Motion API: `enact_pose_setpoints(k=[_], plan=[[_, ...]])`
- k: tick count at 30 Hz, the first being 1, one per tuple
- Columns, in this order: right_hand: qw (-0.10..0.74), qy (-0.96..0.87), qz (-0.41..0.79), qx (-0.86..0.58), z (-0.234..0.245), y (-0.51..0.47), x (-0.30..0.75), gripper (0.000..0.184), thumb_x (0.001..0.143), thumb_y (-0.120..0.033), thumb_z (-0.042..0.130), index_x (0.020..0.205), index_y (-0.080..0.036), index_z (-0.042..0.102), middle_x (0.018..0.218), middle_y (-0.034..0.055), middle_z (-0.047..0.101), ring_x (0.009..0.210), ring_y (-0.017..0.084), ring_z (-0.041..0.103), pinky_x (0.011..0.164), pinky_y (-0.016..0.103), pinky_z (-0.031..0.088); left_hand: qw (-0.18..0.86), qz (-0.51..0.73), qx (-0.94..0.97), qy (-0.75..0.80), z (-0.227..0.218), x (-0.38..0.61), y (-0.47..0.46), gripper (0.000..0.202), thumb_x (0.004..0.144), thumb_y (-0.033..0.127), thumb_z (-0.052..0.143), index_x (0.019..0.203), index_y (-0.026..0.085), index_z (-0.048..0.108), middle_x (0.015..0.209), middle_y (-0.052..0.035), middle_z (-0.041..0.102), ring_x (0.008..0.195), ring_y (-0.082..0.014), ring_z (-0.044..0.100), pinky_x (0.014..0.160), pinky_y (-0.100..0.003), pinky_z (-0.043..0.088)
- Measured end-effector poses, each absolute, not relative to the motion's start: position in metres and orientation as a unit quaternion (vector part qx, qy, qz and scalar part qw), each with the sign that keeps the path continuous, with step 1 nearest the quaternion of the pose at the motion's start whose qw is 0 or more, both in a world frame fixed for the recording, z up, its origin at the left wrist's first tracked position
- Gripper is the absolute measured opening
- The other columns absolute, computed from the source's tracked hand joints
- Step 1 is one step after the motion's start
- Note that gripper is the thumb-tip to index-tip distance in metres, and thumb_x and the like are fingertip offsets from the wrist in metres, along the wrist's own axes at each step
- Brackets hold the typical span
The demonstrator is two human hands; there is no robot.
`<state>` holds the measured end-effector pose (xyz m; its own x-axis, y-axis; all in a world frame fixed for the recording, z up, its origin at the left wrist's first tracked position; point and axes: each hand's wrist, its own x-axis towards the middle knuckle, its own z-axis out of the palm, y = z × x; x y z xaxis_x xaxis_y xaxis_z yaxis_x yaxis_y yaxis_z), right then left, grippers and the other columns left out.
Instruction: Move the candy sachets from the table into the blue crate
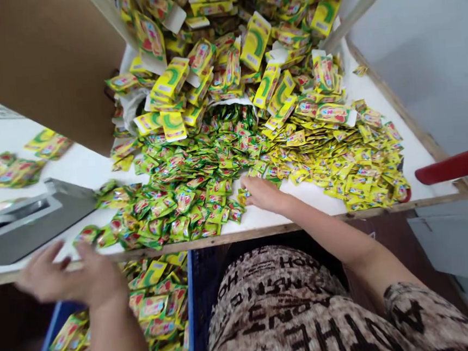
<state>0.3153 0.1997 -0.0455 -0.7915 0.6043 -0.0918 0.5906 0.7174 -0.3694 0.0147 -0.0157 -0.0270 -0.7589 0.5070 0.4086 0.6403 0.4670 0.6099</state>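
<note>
My left hand (74,274) hovers over the table's front edge at the left, slightly smeared by motion. Its thumb and fingers stand apart, with nothing visible between them. Near it lie loose green candy packets (89,234) and a grey metal device (37,220). Reaching over the white table, my right hand (264,194) has its fingers bent together around a small yellow-green packet (243,195), mostly covered by the fingertips. To its left spreads a heap of small green packets (182,199); on its right side is a heap of small yellow packets (352,170).
Behind the heaps rises a big pile of yellow cardboard boxes (255,40). A brown cardboard panel (44,61) stands at the left. Below the table edge, a blue crate (191,305) holds filled boxes. A red bar (458,164) juts in from the right.
</note>
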Motion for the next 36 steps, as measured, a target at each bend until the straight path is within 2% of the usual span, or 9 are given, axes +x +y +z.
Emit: enact_pose_setpoints(k=[1, 3, 5, 8, 13, 17, 21, 28, 36], plan=[[0.045, -0.927, 0.185, -0.324, -0.046, 0.189, 0.327, 0.029, 0.081, -0.023, 0.072, 0.106, -0.015, 0.060, 0.096, 0.0080, 0.063, 0.087, 0.021, 0.057, 0.073, 0.029, 0.042, 0.134, -0.447, -0.364, -0.806, -0.019, 0.031, 0.020, 0.046, 0.083, 0.033, 0.056, 0.129, 0.039, 0.053, 0.131, 0.0170, 0.056, 0.119, -0.0286, 0.050, 0.094, -0.051, 0.048], [0.080, -0.931, 0.176, -0.310, -0.048, 0.167, 0.352, 0.011, 0.085, -0.021, 0.068, 0.094, -0.016, 0.064, 0.091, 0.0077, 0.063, 0.089, 0.021, 0.057, 0.077, 0.030, 0.042, 0.088, -0.502, -0.482, -0.712, -0.009, 0.076, 0.095, 0.024, 0.085, 0.027, 0.059, 0.107, 0.026, 0.068, 0.109, 0.0053, 0.068, 0.095, -0.0200, 0.062, 0.085, -0.041, 0.052], [0.098, -0.927, 0.204, -0.300, -0.050, 0.147, 0.379, 0.005, 0.085, -0.021, 0.067, 0.087, -0.017, 0.066, 0.084, 0.0066, 0.064, 0.086, 0.021, 0.058, 0.077, 0.030, 0.044, -0.002, -0.504, -0.605, -0.616, -0.009, 0.130, 0.169, 0.015, 0.086, 0.027, 0.061, 0.094, 0.017, 0.070, 0.090, -0.0020, 0.070, 0.082, -0.0159, 0.063, 0.078, -0.033, 0.052], [0.141, -0.887, 0.278, -0.339, -0.053, 0.127, 0.409, 0.009, 0.081, -0.019, 0.071, 0.090, -0.018, 0.069, 0.083, 0.0049, 0.067, 0.083, 0.020, 0.061, 0.076, 0.029, 0.046, -0.083, -0.464, -0.696, -0.541, -0.017, 0.209, 0.261, 0.014, 0.086, 0.020, 0.061, 0.098, 0.014, 0.066, 0.098, -0.0081, 0.068, 0.095, -0.0190, 0.062, 0.088, -0.034, 0.049], [0.225, -0.790, 0.363, -0.440, -0.061, 0.117, 0.429, 0.010, 0.082, -0.021, 0.069, 0.092, -0.021, 0.067, 0.087, 0.0029, 0.070, 0.081, 0.020, 0.065, 0.075, 0.030, 0.049, -0.100, -0.369, -0.629, -0.677, -0.031, 0.277, 0.344, 0.040, 0.078, 0.013, 0.065, 0.117, 0.010, 0.058, 0.120, -0.0208, 0.058, 0.114, -0.0341, 0.052, 0.091, -0.046, 0.043], [0.264, -0.746, 0.404, -0.459, -0.068, 0.115, 0.435, 0.014, 0.082, -0.030, 0.070, 0.093, -0.022, 0.066, 0.088, 0.0033, 0.071, 0.083, 0.021, 0.066, 0.076, 0.033, 0.051, -0.082, -0.424, -0.607, -0.667, -0.027, 0.270, 0.340, 0.023, 0.082, 0.017, 0.062, 0.105, 0.014, 0.064, 0.110, -0.0145, 0.063, 0.106, -0.0281, 0.056, 0.089, -0.040, 0.042], [0.334, -0.633, 0.538, -0.446, -0.062, 0.122, 0.441, 0.022, 0.075, -0.036, 0.075, 0.088, -0.020, 0.066, 0.082, 0.0025, 0.071, 0.076, 0.020, 0.067, 0.071, 0.032, 0.054, -0.069, -0.465, -0.624, -0.624, -0.006, 0.228, 0.268, 0.011, 0.078, 0.025, 0.069, 0.084, 0.016, 0.066, 0.084, -0.0042, 0.066, 0.085, -0.0194, 0.057, 0.081, -0.031, 0.043], [0.504, -0.578, 0.485, -0.420, -0.021, 0.156, 0.418, 0.023, 0.075, -0.033, 0.076, 0.092, -0.020, 0.069, 0.088, 0.0030, 0.070, 0.079, 0.018, 0.065, 0.072, 0.031, 0.054, -0.386, -0.372, -0.637, -0.554, -0.015, 0.202, 0.133, 0.027, 0.070, 0.032, 0.076, 0.089, 0.014, 0.070, 0.081, -0.0033, 0.065, 0.069, -0.0139, 0.058, 0.062, -0.024, 0.047], [0.309, -0.861, 0.224, -0.336, -0.014, 0.163, 0.404, 0.016, 0.091, -0.024, 0.057, 0.103, -0.020, 0.067, 0.094, 0.0079, 0.066, 0.093, 0.023, 0.058, 0.084, 0.036, 0.048, -0.455, -0.502, -0.490, -0.548, -0.055, 0.225, 0.109, 0.047, 0.065, 0.028, 0.080, 0.107, 0.016, 0.062, 0.077, 0.0010, 0.060, 0.069, -0.0108, 0.059, 0.066, -0.023, 0.051]])
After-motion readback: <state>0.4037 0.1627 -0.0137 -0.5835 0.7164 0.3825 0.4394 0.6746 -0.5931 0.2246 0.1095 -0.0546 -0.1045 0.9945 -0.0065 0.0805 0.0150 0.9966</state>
